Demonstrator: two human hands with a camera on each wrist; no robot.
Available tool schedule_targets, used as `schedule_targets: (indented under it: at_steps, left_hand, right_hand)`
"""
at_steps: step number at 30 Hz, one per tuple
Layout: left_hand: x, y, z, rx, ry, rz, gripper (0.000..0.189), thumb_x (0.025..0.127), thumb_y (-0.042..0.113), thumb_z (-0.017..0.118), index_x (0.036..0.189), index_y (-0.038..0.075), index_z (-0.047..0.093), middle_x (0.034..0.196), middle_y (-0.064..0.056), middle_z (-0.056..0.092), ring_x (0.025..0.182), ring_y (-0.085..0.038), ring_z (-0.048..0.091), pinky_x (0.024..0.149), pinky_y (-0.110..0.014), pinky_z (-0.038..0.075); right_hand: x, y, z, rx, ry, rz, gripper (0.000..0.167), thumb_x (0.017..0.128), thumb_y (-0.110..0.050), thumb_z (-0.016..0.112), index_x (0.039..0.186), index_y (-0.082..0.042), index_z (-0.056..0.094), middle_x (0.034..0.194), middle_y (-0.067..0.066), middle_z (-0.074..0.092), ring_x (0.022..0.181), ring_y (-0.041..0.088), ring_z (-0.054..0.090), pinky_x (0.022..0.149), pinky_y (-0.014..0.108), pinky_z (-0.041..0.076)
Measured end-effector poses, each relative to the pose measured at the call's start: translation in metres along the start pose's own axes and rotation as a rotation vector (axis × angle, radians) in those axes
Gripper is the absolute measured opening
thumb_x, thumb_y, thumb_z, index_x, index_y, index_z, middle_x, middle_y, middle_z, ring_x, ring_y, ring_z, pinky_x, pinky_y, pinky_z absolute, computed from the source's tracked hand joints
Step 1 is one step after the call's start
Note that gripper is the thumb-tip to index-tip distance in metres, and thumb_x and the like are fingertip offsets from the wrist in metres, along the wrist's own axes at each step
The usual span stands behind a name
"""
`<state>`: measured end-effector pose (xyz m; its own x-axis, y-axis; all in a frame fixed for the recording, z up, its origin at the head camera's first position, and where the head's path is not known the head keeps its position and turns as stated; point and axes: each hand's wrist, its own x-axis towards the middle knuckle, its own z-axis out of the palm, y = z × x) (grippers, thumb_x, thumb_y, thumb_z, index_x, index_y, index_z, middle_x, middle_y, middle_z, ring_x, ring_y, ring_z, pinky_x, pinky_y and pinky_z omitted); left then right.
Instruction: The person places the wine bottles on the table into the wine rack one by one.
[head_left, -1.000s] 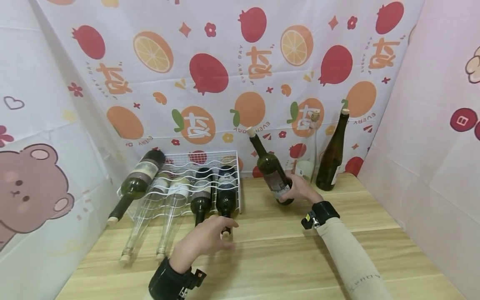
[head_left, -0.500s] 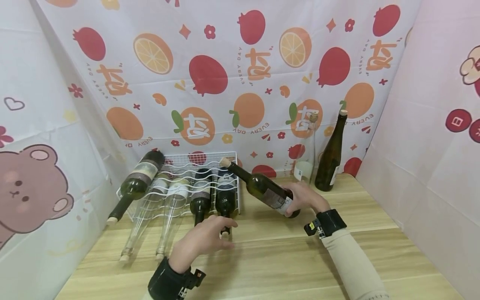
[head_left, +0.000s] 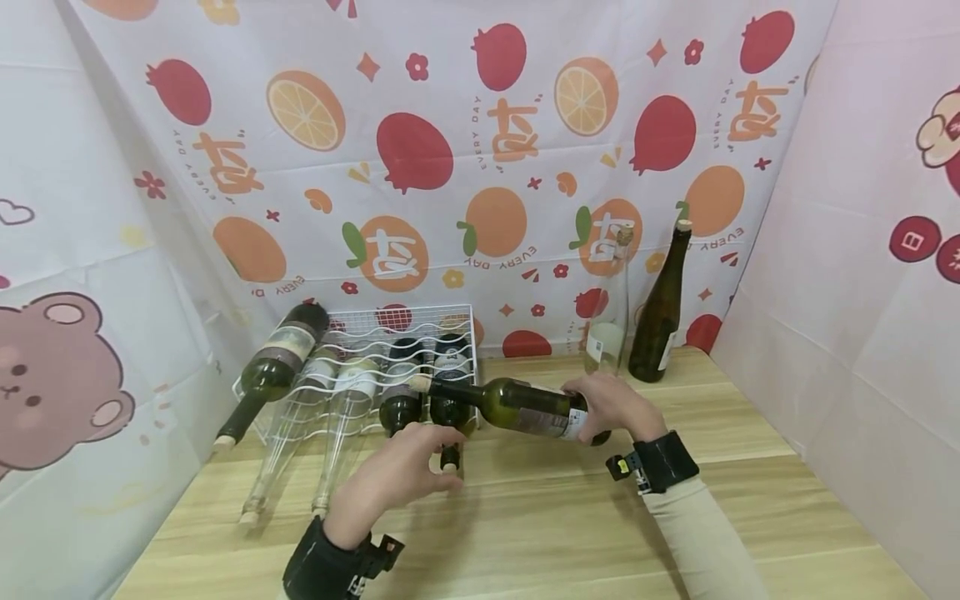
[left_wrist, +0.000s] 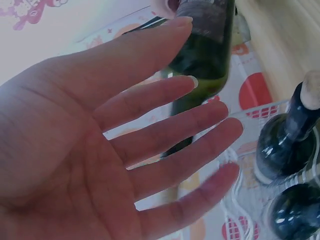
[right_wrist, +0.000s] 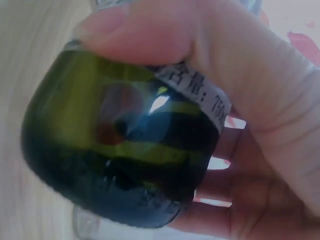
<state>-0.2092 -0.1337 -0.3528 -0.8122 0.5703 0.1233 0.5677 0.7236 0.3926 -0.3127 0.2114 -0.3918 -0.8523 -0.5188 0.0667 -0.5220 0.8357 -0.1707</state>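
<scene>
"Item one?"

"Green wine bottle [head_left: 525, 408], corked, dark label; right of centre, tipped nearly level, neck to the left."

"Holder?"

"Right hand [head_left: 617, 406]: thumb and fingers wrapped around the base end."

"Left hand [head_left: 401, 473]?"

"Lower centre. Fingers extended and parted, holding nothing."

"Next lot?"

"White wire rack [head_left: 476, 350], left of centre. Contents, right to left: rightmost dark bottle [head_left: 452, 415], second dark bottle [head_left: 401, 410], inner clear bottle [head_left: 342, 429], outer clear bottle [head_left: 287, 429]. Slanting at its left end: labelled dark bottle [head_left: 276, 362]."

"Beneath?"

"Wooden tabletop [head_left: 570, 533]."

"Remainder?"

"Standing, right of frame: clear corked bottle [head_left: 609, 333], brown-green bottle [head_left: 658, 325]. Behind: fruit-print curtain [head_left: 450, 158]."

"Hazards?"

"Judged only: held at one end, the bottle could swing neck-down if the grip slackens. Its neck overlaps the two dark bottles in the head view; contact cannot be told. Brought in too low, glass might knock glass. The right hand sits near the standing clear one; a backward elbow or knuckle could topple it."
</scene>
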Motion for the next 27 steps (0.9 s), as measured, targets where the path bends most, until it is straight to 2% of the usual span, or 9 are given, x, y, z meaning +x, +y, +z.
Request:
schedule_targets:
  at_steps: [5,9,11,16,19,22,25,27]
  left_hand:
    - [-0.003,0.000,-0.008,-0.013,0.075,-0.021,0.042,0.080,0.021,0.089,0.117,0.008,0.074,0.107,-0.007,0.076,0.084,-0.018,0.070,0.070,-0.026,0.054]
    - [-0.001,0.001,-0.010,0.004,0.164,-0.028,0.034,0.080,0.015,0.088,0.111,0.009,0.075,0.090,0.000,0.072,0.075,-0.012,0.063,0.064,-0.021,0.048]
    - [0.001,0.001,-0.009,0.035,0.203,-0.032,0.032,0.080,0.014,0.088,0.110,0.010,0.075,0.087,0.001,0.069,0.077,-0.013,0.062,0.067,-0.024,0.049]
    - [0.006,-0.006,-0.001,0.141,0.261,-0.029,0.037,0.077,0.017,0.091,0.108,0.009,0.075,0.101,-0.004,0.072,0.094,-0.023,0.063,0.080,-0.040,0.053]
    - [0.010,-0.014,0.006,0.158,0.227,-0.042,0.041,0.077,0.020,0.092,0.111,0.008,0.073,0.110,-0.007,0.072,0.102,-0.028,0.064,0.086,-0.046,0.054]
    - [0.013,-0.020,0.012,0.117,0.138,-0.082,0.050,0.078,0.024,0.091,0.120,0.006,0.069,0.118,-0.009,0.072,0.110,-0.031,0.067,0.093,-0.049,0.055]
    - [0.015,-0.023,0.016,0.080,0.051,-0.108,0.051,0.079,0.025,0.090,0.120,0.006,0.068,0.112,-0.008,0.073,0.102,-0.026,0.069,0.089,-0.045,0.056]
    - [0.015,-0.023,0.018,0.085,0.005,-0.122,0.041,0.079,0.026,0.090,0.109,0.008,0.069,0.100,-0.004,0.072,0.090,-0.022,0.067,0.079,-0.042,0.055]
  right_hand:
    - [-0.004,-0.008,-0.001,-0.036,-0.002,-0.003,0.055,0.059,-0.025,0.095,0.108,-0.019,0.073,0.087,-0.006,0.067,0.076,0.012,0.052,0.065,0.031,0.041]
    - [-0.007,-0.014,-0.001,-0.038,0.006,0.000,0.052,0.058,-0.023,0.096,0.105,-0.020,0.074,0.085,-0.007,0.065,0.074,0.011,0.052,0.061,0.029,0.041]
    - [-0.007,-0.018,-0.001,-0.042,0.000,0.005,0.054,0.058,-0.023,0.097,0.107,-0.020,0.074,0.088,-0.008,0.067,0.076,0.010,0.053,0.063,0.029,0.043]
    - [-0.006,-0.028,-0.001,-0.058,-0.022,-0.023,0.056,0.058,-0.022,0.098,0.109,-0.021,0.074,0.089,-0.009,0.068,0.077,0.010,0.054,0.065,0.030,0.047]
    - [-0.006,-0.034,-0.001,-0.075,-0.023,-0.059,0.058,0.057,-0.021,0.097,0.111,-0.021,0.074,0.089,-0.010,0.069,0.075,0.010,0.053,0.065,0.028,0.046]
    - [-0.006,-0.038,-0.002,-0.093,-0.013,-0.089,0.061,0.056,-0.020,0.095,0.114,-0.022,0.074,0.089,-0.010,0.069,0.072,0.009,0.051,0.060,0.025,0.042]
    - [-0.007,-0.041,-0.004,-0.099,-0.004,-0.101,0.064,0.056,-0.019,0.094,0.117,-0.022,0.074,0.088,-0.010,0.070,0.070,0.009,0.048,0.058,0.024,0.038]
    - [-0.008,-0.043,-0.004,-0.099,0.000,-0.107,0.064,0.056,-0.019,0.094,0.117,-0.022,0.074,0.088,-0.009,0.070,0.070,0.009,0.049,0.058,0.024,0.038]
